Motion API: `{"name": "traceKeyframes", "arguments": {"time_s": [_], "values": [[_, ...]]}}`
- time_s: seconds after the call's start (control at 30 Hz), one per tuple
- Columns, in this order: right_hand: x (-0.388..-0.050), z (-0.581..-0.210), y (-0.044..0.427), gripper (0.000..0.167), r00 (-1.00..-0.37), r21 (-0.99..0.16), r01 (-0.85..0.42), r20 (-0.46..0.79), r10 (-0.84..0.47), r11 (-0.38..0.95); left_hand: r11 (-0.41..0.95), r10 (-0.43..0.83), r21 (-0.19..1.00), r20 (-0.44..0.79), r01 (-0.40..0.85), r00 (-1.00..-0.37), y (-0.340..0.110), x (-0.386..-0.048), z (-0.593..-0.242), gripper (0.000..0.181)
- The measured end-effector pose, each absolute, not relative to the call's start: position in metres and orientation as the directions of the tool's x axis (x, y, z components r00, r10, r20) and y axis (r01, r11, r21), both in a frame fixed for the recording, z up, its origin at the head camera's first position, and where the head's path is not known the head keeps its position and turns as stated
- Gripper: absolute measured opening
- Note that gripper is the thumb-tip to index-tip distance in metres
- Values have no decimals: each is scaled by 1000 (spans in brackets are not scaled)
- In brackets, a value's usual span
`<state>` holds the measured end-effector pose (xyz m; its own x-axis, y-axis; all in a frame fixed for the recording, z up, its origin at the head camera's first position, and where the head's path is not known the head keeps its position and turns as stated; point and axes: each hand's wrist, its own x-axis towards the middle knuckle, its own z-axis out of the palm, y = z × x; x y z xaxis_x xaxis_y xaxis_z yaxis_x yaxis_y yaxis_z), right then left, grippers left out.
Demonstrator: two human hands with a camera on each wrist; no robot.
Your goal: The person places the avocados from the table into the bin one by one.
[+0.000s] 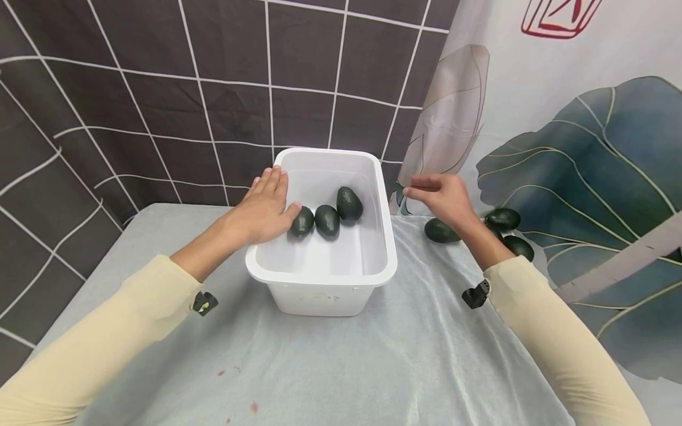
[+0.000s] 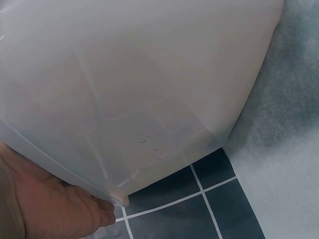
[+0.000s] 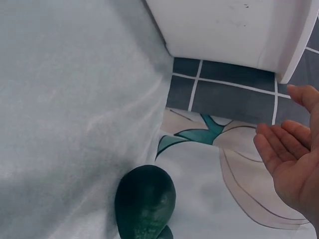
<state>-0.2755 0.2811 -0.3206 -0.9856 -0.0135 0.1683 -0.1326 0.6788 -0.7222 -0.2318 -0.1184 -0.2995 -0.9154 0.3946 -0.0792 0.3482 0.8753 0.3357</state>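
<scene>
A white plastic tub (image 1: 319, 296) stands on the cloth-covered table, with three dark green avocados (image 1: 327, 222) inside. My left hand (image 1: 263, 207) rests on the tub's left rim, its fingers straight, the thumb reaching inward by the leftmost avocado (image 1: 302, 223). In the left wrist view, that hand (image 2: 60, 209) lies along the tub's rim. To the right of the tub, my right hand (image 1: 444, 198) is in the air holding nothing, its fingers loosely bent. Below it lies another avocado (image 1: 441, 231); the right wrist view shows an avocado (image 3: 145, 201) on the cloth.
Several more avocados, such as one at the back (image 1: 502, 219), lie by the table's right edge, partly hidden by my right wrist. A grey cloth (image 1: 341, 367) covers the table. Dark tile-patterned fabric (image 1: 229, 112) hangs behind, and a leaf-printed curtain (image 1: 591, 154) hangs at the right.
</scene>
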Motion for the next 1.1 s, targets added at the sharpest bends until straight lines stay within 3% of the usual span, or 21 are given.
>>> {"name": "traceKeyframes", "arguments": {"time_s": [1.1], "values": [[-263,-346,321,62,-990,-689,-77,138,27,721,875,395,332,-70,352,-916,-118,-231,-300,79]]}}
